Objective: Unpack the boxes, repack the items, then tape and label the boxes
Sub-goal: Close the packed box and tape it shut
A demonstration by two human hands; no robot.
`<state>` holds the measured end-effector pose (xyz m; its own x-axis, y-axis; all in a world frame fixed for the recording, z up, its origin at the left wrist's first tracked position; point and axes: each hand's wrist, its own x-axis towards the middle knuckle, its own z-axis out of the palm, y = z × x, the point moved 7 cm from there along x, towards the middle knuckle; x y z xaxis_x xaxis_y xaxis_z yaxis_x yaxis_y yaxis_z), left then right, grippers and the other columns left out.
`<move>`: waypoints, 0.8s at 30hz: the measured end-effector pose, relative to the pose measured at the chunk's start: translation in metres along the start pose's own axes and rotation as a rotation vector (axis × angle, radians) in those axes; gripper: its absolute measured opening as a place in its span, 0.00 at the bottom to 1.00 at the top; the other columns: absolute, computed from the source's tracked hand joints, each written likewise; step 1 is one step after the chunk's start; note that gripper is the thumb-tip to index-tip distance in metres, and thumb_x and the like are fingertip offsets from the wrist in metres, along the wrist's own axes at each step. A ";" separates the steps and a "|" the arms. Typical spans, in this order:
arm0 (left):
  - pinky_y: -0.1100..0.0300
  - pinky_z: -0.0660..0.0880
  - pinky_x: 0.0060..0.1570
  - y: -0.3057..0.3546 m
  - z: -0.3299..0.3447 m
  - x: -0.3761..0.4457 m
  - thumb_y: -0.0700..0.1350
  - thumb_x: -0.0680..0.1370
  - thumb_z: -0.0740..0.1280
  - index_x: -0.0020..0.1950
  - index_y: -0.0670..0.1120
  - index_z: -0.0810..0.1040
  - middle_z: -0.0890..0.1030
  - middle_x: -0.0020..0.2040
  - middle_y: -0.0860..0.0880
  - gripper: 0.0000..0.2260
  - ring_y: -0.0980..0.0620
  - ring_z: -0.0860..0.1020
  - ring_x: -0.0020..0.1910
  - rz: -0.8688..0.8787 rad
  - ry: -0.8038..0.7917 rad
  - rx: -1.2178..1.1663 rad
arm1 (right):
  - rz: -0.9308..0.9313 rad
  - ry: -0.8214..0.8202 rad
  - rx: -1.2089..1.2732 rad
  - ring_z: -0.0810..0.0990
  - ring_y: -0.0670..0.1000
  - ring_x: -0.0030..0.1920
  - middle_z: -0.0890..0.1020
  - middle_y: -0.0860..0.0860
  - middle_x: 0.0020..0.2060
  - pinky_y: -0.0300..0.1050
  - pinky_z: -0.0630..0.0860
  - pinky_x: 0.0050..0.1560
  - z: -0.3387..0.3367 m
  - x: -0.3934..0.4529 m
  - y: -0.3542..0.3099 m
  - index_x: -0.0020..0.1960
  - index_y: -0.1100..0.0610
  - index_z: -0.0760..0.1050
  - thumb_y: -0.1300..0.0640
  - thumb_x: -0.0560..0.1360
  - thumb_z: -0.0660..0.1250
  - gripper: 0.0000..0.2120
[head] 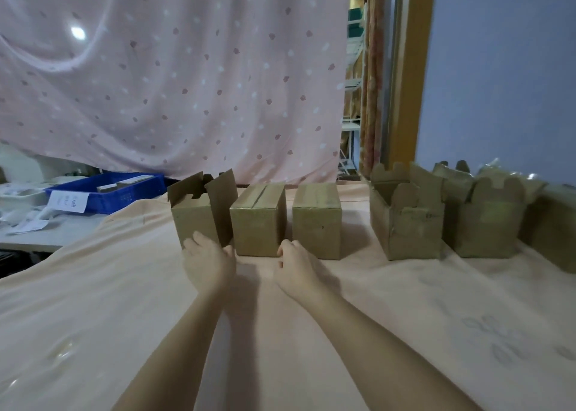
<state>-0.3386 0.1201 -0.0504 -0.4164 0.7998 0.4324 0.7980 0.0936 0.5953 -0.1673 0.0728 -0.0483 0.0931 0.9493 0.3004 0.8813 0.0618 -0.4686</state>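
Head view: left hand (208, 256) and right hand (295, 262) reach for the middle box (258, 220), likely to pull it close; whether the fingers hold it, I cannot tell.

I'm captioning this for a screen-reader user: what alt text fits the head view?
A person's left hand and right hand reach the base of a closed brown cardboard box on a peach cloth, between an open-flapped box and another closed box.
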 end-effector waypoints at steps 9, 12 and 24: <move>0.55 0.66 0.58 0.095 0.003 -0.107 0.46 0.79 0.60 0.69 0.43 0.68 0.73 0.63 0.44 0.19 0.44 0.70 0.62 0.389 -0.240 0.040 | 0.182 -0.134 -0.142 0.73 0.60 0.63 0.74 0.58 0.63 0.48 0.71 0.56 -0.074 -0.063 0.073 0.65 0.61 0.67 0.55 0.79 0.58 0.17; 0.54 0.67 0.56 0.126 0.008 -0.134 0.46 0.78 0.61 0.66 0.44 0.70 0.75 0.60 0.45 0.17 0.44 0.72 0.60 0.447 -0.289 0.045 | 0.237 -0.112 -0.170 0.75 0.60 0.62 0.75 0.58 0.62 0.47 0.72 0.55 -0.106 -0.079 0.102 0.65 0.61 0.69 0.56 0.78 0.59 0.17; 0.53 0.67 0.57 0.254 0.047 -0.233 0.48 0.77 0.62 0.64 0.46 0.72 0.75 0.61 0.45 0.17 0.43 0.71 0.61 0.603 -0.430 0.016 | 0.393 0.020 -0.266 0.75 0.59 0.59 0.75 0.58 0.61 0.47 0.71 0.49 -0.219 -0.111 0.230 0.64 0.60 0.68 0.52 0.79 0.58 0.17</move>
<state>-0.0186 -0.0148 -0.0316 0.3016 0.8763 0.3756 0.8417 -0.4297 0.3268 0.1269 -0.0855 -0.0076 0.4497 0.8787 0.1602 0.8653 -0.3842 -0.3218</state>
